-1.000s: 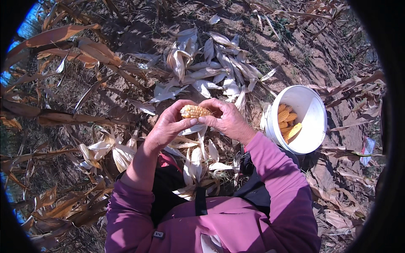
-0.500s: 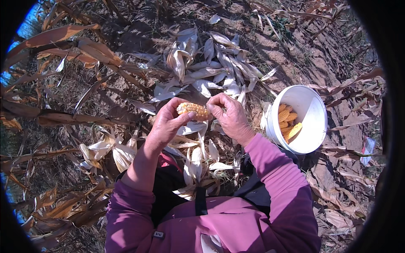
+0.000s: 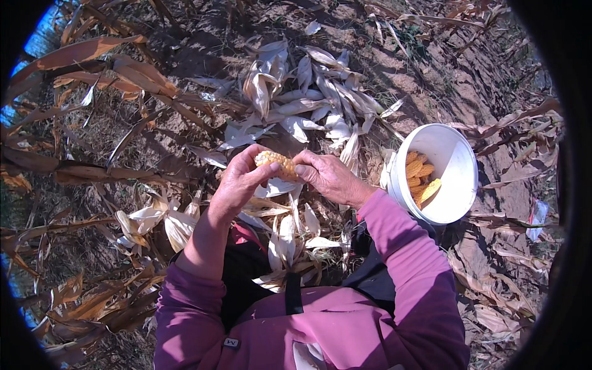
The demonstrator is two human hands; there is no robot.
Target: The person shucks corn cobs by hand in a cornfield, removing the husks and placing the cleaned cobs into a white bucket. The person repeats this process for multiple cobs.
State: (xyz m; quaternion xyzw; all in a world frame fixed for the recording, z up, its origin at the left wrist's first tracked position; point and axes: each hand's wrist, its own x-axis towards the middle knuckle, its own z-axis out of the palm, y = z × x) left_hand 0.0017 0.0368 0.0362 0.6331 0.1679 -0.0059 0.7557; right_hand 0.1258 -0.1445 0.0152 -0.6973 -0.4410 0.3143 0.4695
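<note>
A husked ear of corn (image 3: 277,163) with pale yellow kernels is held level between my two hands, above a heap of stripped husks. My left hand (image 3: 237,179) wraps its left end, thumb along the near side and fingers behind. At the other end, my right hand (image 3: 330,178) closes its thumb and fingers on the tip; the fingertips under it are partly hidden. To the right, a white bucket (image 3: 457,166) leans with its mouth toward me. Several bare yellow ears (image 3: 419,174) lie inside it.
Dry husks (image 3: 296,105) are piled on the soil beyond my hands, and more husks (image 3: 287,237) lie between my legs. Dry corn stalks (image 3: 55,166) stretch in from the left. Dry leaves (image 3: 524,111) and a small plastic wrapper (image 3: 538,221) lie right of the bucket.
My right hand has rotated and moved slightly left and nearer, with its fingers now closed over the ear's right end. The ear has shifted a little left in my left hand.
</note>
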